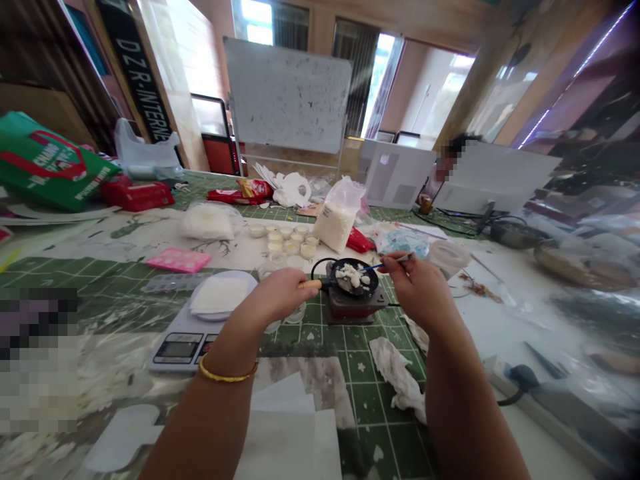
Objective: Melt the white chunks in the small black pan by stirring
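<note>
A small black frying pan (376, 285) rests on a little electric hot plate (350, 312). White lumpy pieces (351, 275) lie in the pan. My left hand (284, 293) is closed round the pan's light wooden handle (311, 285). In my right hand (411, 285) is a thin blue stick-like stirrer (373, 267), its tip reaching into the white lumps. The exact kind of stirrer is too small to tell. Left of the pan stands a kitchen scale (173, 368) with white square sheets (220, 295) on it. Several small cups (293, 247) of pale filling stand behind the pan.
A bag of white granules (336, 223) stands behind the pan. A pink mould (179, 260) lies left. Crumpled tissue (397, 373) and white paper (295, 433) lie in front. At right is a power strip (545, 400) with a plug. A person (445, 160) is behind the monitors.
</note>
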`<state>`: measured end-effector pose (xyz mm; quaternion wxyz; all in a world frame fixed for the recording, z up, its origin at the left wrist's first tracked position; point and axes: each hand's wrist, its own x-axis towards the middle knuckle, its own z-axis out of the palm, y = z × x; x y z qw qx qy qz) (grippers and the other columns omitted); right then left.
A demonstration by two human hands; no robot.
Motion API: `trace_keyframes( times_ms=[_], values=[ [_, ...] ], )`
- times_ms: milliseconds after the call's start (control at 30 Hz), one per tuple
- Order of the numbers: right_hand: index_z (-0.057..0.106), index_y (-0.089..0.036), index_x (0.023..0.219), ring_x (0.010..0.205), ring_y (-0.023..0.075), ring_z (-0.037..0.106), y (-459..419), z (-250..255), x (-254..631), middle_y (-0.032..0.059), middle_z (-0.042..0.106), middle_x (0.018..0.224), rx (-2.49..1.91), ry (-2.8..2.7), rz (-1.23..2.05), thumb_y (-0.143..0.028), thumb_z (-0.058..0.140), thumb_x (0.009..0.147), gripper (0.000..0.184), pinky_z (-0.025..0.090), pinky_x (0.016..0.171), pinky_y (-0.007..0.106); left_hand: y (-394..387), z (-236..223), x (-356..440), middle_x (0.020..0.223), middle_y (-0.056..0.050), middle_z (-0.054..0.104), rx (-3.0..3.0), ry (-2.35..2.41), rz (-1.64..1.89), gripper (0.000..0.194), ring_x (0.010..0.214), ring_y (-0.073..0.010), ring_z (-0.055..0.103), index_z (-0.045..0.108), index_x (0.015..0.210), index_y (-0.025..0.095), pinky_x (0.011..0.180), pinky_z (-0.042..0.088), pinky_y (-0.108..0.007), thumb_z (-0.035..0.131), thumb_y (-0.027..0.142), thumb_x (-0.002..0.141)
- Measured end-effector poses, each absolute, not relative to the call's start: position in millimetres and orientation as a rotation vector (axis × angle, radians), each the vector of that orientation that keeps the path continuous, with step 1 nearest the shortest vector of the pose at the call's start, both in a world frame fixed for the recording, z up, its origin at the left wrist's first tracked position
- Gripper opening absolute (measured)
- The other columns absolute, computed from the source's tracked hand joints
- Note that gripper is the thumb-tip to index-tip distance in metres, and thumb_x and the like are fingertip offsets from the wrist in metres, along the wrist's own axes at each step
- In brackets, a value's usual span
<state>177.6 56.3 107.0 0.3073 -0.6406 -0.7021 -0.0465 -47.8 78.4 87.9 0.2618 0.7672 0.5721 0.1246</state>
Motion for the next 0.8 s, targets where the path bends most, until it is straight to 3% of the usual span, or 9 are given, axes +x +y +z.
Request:
trace_keyframes(
  times_ms=[333,533,800],
  values=[
    [0.064,-0.019,0.079,0.083,0.0207,0.060,48,113,178,0.0058,0.068,0.087,-1.744,-1.943,-0.152,-0.031,0.035,0.086,0.032,0.036,0.078,0.033,77,89,-47,0.058,-0.002,0.055,2.071,1.558,0.332,0.040,0.047,-0.0111,0.044,0.050,0.063,0.017,0.044,0.025,-0.024,0.038,0.053,0.075],
    [0.063,-0.020,0.076,0.081,0.0209,0.060,50,112,179,0.0057,0.068,0.080,-1.799,-1.990,-0.091,-0.030,0.037,0.085,0.030,0.036,0.075,0.032,79,88,-47,0.058,-0.002,0.055,2.081,1.573,0.323,0.041,0.047,-0.0114,0.044,0.050,0.064,0.017,0.044,0.025,-0.024,0.038,0.054,0.076],
    [0.063,-0.022,0.088,0.076,0.0198,0.061,58,104,173,0.0023,0.068,0.072,-1.731,-1.972,-0.022,-0.031,0.041,0.083,0.024,0.037,0.072,0.031,79,88,-48,0.058,-0.001,0.055,2.086,1.576,0.294,0.038,0.046,-0.0115,0.046,0.050,0.066,0.018,0.042,0.024,-0.023,0.039,0.053,0.076]
  ],
)
